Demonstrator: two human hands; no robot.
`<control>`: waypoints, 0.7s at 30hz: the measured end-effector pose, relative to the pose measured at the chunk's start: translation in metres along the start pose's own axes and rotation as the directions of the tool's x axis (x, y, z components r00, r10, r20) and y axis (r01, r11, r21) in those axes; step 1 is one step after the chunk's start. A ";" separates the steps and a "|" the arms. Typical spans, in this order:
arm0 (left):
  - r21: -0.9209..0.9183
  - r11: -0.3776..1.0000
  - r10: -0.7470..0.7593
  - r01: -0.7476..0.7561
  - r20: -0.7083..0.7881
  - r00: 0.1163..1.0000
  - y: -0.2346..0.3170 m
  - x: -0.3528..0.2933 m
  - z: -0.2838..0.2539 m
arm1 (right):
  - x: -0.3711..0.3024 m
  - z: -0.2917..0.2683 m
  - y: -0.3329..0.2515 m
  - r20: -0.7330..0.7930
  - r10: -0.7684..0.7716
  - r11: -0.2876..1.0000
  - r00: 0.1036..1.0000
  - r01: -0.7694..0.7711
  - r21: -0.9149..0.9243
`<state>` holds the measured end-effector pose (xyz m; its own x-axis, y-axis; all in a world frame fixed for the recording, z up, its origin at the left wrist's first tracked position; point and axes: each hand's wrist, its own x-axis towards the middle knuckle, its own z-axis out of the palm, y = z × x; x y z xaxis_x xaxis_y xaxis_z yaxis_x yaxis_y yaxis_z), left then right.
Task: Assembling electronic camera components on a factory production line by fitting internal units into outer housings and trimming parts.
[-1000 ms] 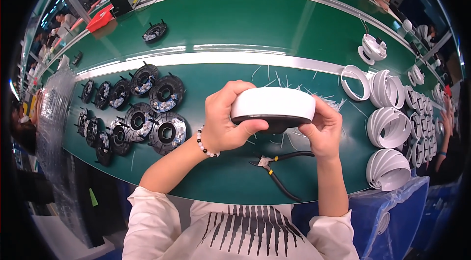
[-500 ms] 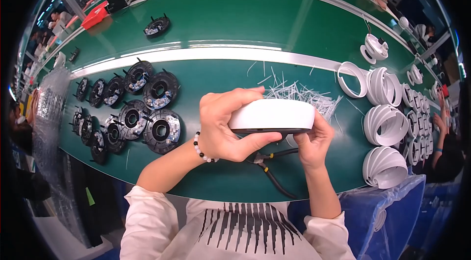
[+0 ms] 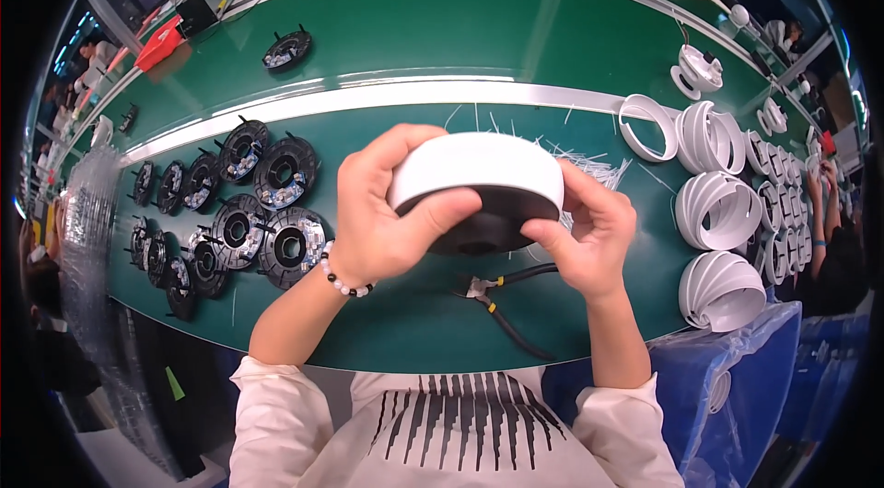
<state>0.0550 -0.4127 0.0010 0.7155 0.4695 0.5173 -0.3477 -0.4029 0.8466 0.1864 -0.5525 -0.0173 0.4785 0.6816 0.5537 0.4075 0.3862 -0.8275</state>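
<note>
Between my two hands is a round white housing with a black base (image 3: 479,161), held above the green table and tilted so its dark underside faces me. My left hand (image 3: 391,207) grips its left side, thumb pressed against the black face. On the right side my right hand (image 3: 589,230) holds the rim, its thumb on the lower edge. Below the housing lie pliers with black handles and yellow bands (image 3: 502,295), their jaws pointing left. Behind it is a heap of thin white strips (image 3: 589,170), partly hidden by the housing.
Several black round bases with circuit boards (image 3: 285,173) stand at left; another (image 3: 287,50) lies on the far conveyor. White rings (image 3: 720,210) are stacked at right, near a white part with wires (image 3: 700,72). A blue bin (image 3: 737,387) under plastic film stands at lower right.
Both hands have raised the housing slightly and moved it left. It has tipped, so more of its black underside shows. The pliers remain on the table.
</note>
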 end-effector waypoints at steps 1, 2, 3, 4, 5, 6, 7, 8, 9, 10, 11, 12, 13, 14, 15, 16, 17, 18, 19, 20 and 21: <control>-0.138 0.988 -0.069 0.063 -0.039 0.997 -0.003 0.000 0.003 | 0.002 0.003 -0.001 -0.022 0.039 0.995 0.999 -0.037 0.091; -0.276 0.954 -0.142 0.118 -0.069 0.987 -0.006 -0.001 0.008 | 0.001 0.006 0.005 -0.036 0.126 0.968 0.991 -0.115 0.221; -0.389 0.914 -0.159 0.111 -0.093 0.983 -0.011 0.000 0.010 | 0.002 0.007 0.008 -0.002 0.178 0.940 0.984 -0.170 0.297; -0.510 0.852 -0.204 0.117 -0.119 0.972 -0.014 0.004 0.011 | 0.002 0.008 0.011 0.037 0.227 0.902 0.973 -0.224 0.370; -0.554 0.824 -0.236 0.117 -0.148 0.960 -0.013 0.008 0.010 | -0.001 0.010 0.013 0.116 0.259 0.864 0.959 -0.284 0.416; -0.565 0.818 -0.236 0.110 -0.155 0.959 -0.011 0.010 0.008 | -0.005 0.012 0.015 0.136 0.305 0.835 0.943 -0.333 0.437; -0.565 0.818 -0.235 0.110 -0.154 0.960 -0.012 0.011 0.009 | -0.008 0.014 0.016 0.157 0.348 0.804 0.924 -0.381 0.457; -0.535 0.840 -0.208 0.084 -0.177 0.962 -0.013 0.011 0.010 | -0.008 0.013 0.017 0.159 0.345 0.802 0.925 -0.378 0.463; -0.503 0.862 -0.183 0.060 -0.200 0.962 -0.013 0.009 0.010 | -0.008 0.014 0.016 0.162 0.346 0.799 0.924 -0.381 0.465; -0.501 0.863 -0.186 0.062 -0.202 0.962 -0.014 0.007 0.011 | -0.008 0.015 0.013 0.123 0.330 0.826 0.936 -0.350 0.442; -0.460 0.887 -0.148 0.030 -0.223 0.963 -0.013 0.005 0.011 | -0.009 0.016 0.011 0.084 0.312 0.851 0.946 -0.318 0.417; -0.416 0.909 -0.105 -0.006 -0.244 0.964 -0.014 0.004 0.011 | -0.009 0.017 0.012 0.087 0.311 0.851 0.946 -0.318 0.419; -0.404 0.914 -0.069 -0.038 -0.247 0.967 -0.012 0.003 0.011 | -0.009 0.018 0.013 0.077 0.288 0.864 0.955 -0.294 0.409; -0.384 0.921 -0.039 -0.061 -0.246 0.969 -0.012 0.001 0.010 | -0.010 0.018 0.014 0.067 0.265 0.877 0.962 -0.269 0.399; -0.367 0.926 -0.007 -0.085 -0.242 0.970 -0.012 0.001 0.009 | -0.010 0.017 0.016 0.066 0.262 0.878 0.963 -0.266 0.398; -0.382 0.919 0.010 -0.096 -0.222 0.975 -0.010 0.001 0.008 | -0.010 0.014 0.020 0.081 0.219 0.875 0.972 -0.233 0.424; -0.314 0.943 0.072 -0.113 -0.138 0.988 -0.008 0.001 0.002 | -0.010 0.011 0.021 0.095 0.176 0.870 0.980 -0.200 0.450; -0.246 0.960 0.126 -0.134 -0.049 0.991 -0.008 0.001 -0.005 | -0.007 0.003 0.019 0.118 0.224 0.904 0.967 -0.251 0.346; -0.184 0.978 0.108 -0.097 0.049 0.993 -0.002 0.003 -0.011 | -0.006 -0.001 0.018 0.116 0.196 0.920 0.974 -0.224 0.322; 0.008 0.988 0.148 -0.151 0.163 0.975 0.005 0.007 -0.019 | -0.004 -0.005 0.018 0.115 0.169 0.934 0.979 -0.196 0.297; 0.194 0.955 0.164 -0.223 0.281 0.946 0.009 0.012 -0.025 | 0.000 -0.008 0.017 0.101 0.027 0.979 0.995 -0.047 0.199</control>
<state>0.0449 -0.3910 0.0181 0.7897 0.1573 0.5930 -0.3744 -0.6421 0.6690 0.1996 -0.5510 -0.0308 0.4087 0.7509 0.5188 0.2221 0.4695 -0.8545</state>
